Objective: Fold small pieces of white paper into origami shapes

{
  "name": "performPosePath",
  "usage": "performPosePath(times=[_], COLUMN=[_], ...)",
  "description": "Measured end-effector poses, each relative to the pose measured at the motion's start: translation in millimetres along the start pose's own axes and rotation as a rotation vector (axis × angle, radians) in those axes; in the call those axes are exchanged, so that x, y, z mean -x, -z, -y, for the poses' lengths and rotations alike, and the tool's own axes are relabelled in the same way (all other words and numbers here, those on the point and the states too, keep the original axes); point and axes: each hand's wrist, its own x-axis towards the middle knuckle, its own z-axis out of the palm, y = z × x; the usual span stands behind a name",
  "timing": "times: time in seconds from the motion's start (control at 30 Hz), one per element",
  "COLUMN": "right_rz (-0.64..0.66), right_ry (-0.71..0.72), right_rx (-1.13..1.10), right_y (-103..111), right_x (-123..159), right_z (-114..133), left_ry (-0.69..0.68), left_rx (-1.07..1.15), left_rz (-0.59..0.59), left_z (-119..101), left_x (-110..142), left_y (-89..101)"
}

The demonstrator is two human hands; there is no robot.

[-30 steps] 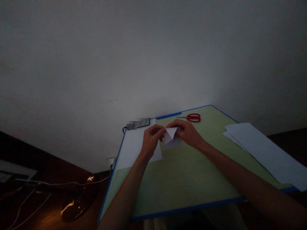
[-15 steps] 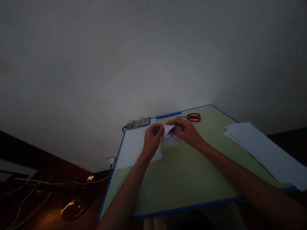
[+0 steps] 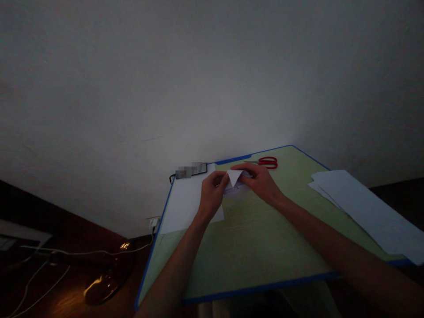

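Observation:
A small piece of folded white paper is held between my two hands above the middle of the table, one triangular flap pointing down toward me. My left hand pinches its left side with thumb and fingers closed. On the other side, my right hand grips the paper, its fingers curled over the top edge and partly hiding it. Just beyond the right hand lie red-handled scissors. A flat white sheet rests on the table under and left of my left hand.
The pale green table has a blue edge and stands against a grey wall. A phone with a cable lies at its back left. Several white sheets overhang the right edge. A white cord runs at the left.
The paper's flap has turned to face me, now a clearer downward triangle. Both hands have shifted slightly, the left a little to the right, still holding the paper.

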Motion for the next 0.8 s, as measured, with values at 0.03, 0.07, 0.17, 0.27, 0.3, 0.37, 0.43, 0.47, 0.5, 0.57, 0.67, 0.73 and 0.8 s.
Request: performPosePath(times=[0.03,0.07,0.17,0.27,0.3,0.37,0.43,0.47,0.5,0.57,0.67,0.73,0.8], right_rz=[0.008,0.019,0.055,0.062,0.055,0.038,0.019,0.006,-0.010,-0.043,-0.050,-0.021,-0.004], right_ry=[-0.003,-0.005,0.003,-0.004,-0.012,-0.038,-0.055,-0.054,-0.047,-0.020,0.003,-0.004,-0.017], right_rx=[-0.004,0.001,0.036,0.018,0.002,-0.029,-0.041,-0.033,-0.014,0.041,0.098,0.085,0.054], right_y=[0,-1,-1,0,0,1,2,2,2,3,3,4,4], right_x=[0,0,0,0,-1,-1,-2,-2,-2,-2,0,2,3], right_z=[0,0,-1,0,1,1,2,1,1,1,3,6,9], left_ry=[-0.010,-0.016,-0.013,0.014,0.031,0.082,0.137,0.156,0.168,0.177,0.177,0.164,0.140], left_rx=[-0.003,-0.007,-0.018,0.014,0.035,0.083,0.115,0.124,0.128,0.131,0.152,0.176,0.196], left_rz=[-0.015,-0.027,-0.053,-0.061,-0.058,-0.042,-0.007,0.015,0.038,0.075,0.076,0.051,0.038], left_z=[1,1,2,1,-1,-3,-7,-8,-10,-11,-10,-8,-5], left_x=[0,0,-1,-1,-1,0,1,1,2,3,4,3,2], left_y=[0.4,1.0,2.4,2.4,2.1,1.0,-0.1,-0.6,-1.0,-1.6,-1.7,-1.2,-0.6])
